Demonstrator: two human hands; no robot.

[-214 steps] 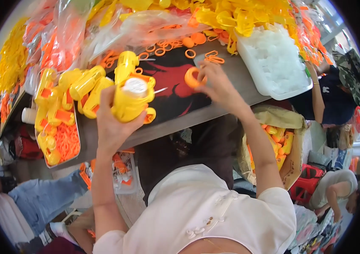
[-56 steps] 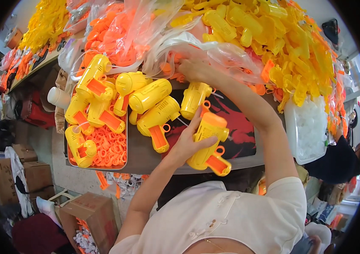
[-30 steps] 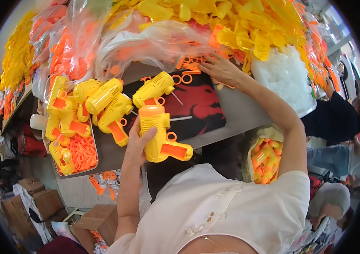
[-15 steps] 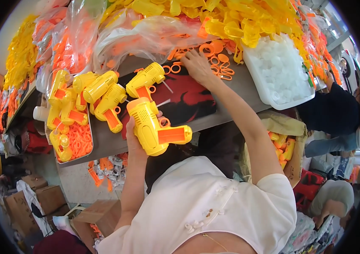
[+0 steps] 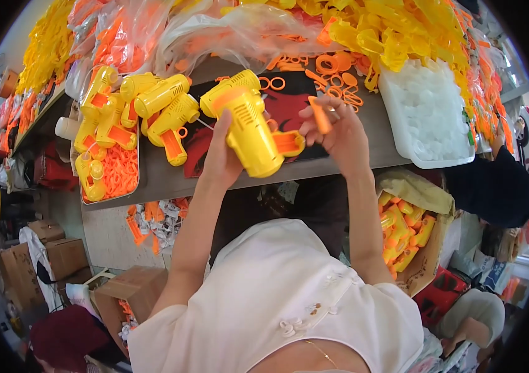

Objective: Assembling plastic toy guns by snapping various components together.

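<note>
My left hand (image 5: 223, 155) is wrapped around a yellow toy gun (image 5: 255, 144) with an orange panel along its handle, held above the table's front edge. The gun's handle points right. Just right of it, my right hand (image 5: 343, 135) pinches a narrow orange plastic piece (image 5: 321, 117) between thumb and fingers, apart from the gun. Behind my left hand, another yellow toy gun (image 5: 230, 90) lies on the red and black mat (image 5: 286, 110). More yellow guns (image 5: 163, 97) are heaped to the left.
Loose orange rings and parts (image 5: 338, 74) lie at the back beneath plastic bags. A white tub (image 5: 399, 133) of translucent pieces stands right. At left is a tray (image 5: 135, 185) of small orange parts. Right of my arm, a box (image 5: 433, 264) holds yellow-orange guns. Other people are nearby.
My right hand has come back from the loose orange parts toward the toy gun, now with an orange piece in it. My left hand still holds the toy gun. The view has shifted slightly.
</note>
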